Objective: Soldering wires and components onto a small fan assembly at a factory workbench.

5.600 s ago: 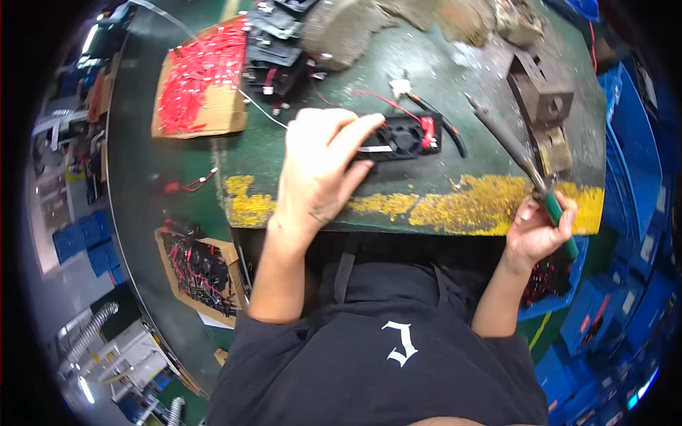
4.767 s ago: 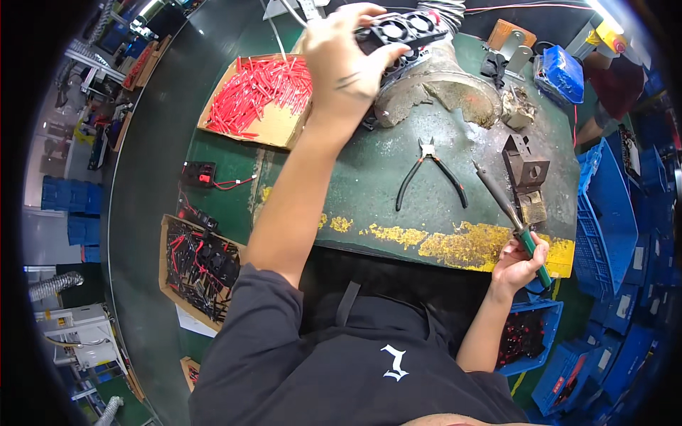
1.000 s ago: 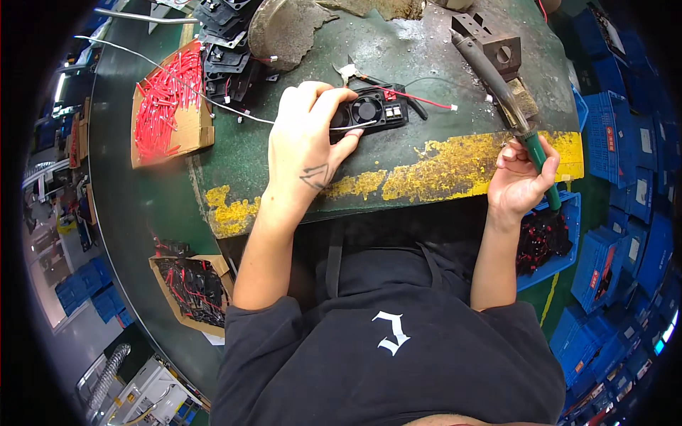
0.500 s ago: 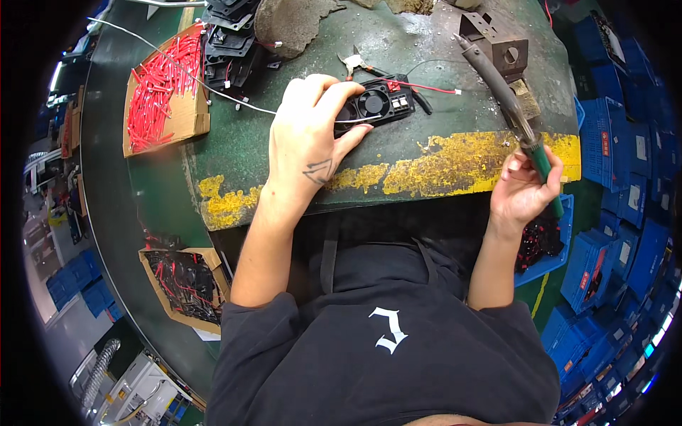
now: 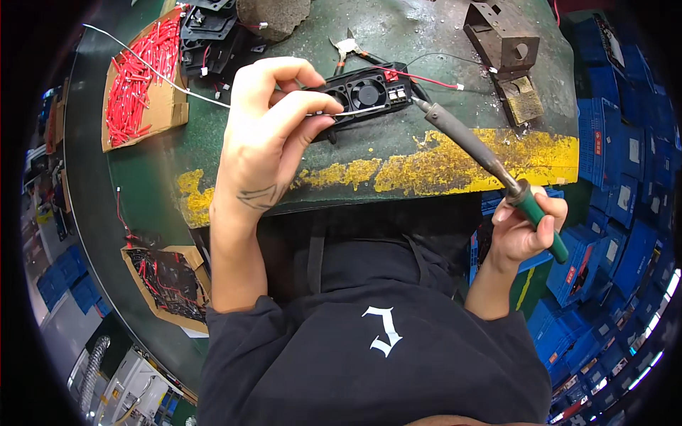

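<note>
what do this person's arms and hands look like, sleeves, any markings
The left grip and right grip are bare, ungloved hands. A dark, angular line marking sits near the left wrist. Short black fabric sleeves leave both forearms uncovered; no watch or bracelet shows.

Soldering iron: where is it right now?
The soldering iron is right of centre in the head view, slanting up-left from the grip of the right hand, its tip near the right end of the black fan housing.
</note>
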### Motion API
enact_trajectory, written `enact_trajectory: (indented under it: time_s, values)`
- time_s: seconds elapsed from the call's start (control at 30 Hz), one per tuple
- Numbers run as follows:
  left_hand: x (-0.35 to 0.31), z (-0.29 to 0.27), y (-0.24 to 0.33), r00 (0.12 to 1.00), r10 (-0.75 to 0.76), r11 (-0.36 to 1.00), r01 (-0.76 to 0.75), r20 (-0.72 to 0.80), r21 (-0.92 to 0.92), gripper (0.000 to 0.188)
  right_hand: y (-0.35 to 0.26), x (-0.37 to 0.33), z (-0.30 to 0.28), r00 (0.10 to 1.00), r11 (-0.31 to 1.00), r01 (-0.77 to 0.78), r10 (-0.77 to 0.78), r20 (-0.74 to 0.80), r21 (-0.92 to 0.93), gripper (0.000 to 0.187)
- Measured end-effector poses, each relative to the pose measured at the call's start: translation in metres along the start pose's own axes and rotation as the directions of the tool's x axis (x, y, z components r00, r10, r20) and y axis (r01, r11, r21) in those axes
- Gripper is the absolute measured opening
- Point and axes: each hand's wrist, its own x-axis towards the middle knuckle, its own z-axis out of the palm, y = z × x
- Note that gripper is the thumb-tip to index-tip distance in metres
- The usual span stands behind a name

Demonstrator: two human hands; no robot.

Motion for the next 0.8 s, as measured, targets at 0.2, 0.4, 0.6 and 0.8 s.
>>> enact_trajectory:
  time_s: [0.2,0.4,0.6,0.8]
  values:
    - [0.001,0.006,-0.014,0.979,0.197,0.967,-0.186,-0.046,0.175,0.043,-0.002,0.003,0.015,0.998,0.989,0.016,-0.008,0.055,-0.148,0.032]
    - [0.007,0.006,0.001,0.998,0.022,0.983,-0.032,0.056,0.183,0.047,-0.007,0.008,0.016,0.992,0.969,0.029,0.003,0.129,-0.246,0.033]
    - [0.003,0.005,-0.006,0.991,0.125,0.975,-0.132,0.052,0.179,0.043,-0.013,0.011,0.026,0.995,0.966,0.031,-0.004,0.104,-0.258,0.033]
    - [0.011,0.008,-0.003,0.967,0.238,0.96,-0.248,0.087,0.131,0.03,-0.027,0.018,0.036,0.99,0.945,0.067,-0.023,0.141,-0.32,0.032]
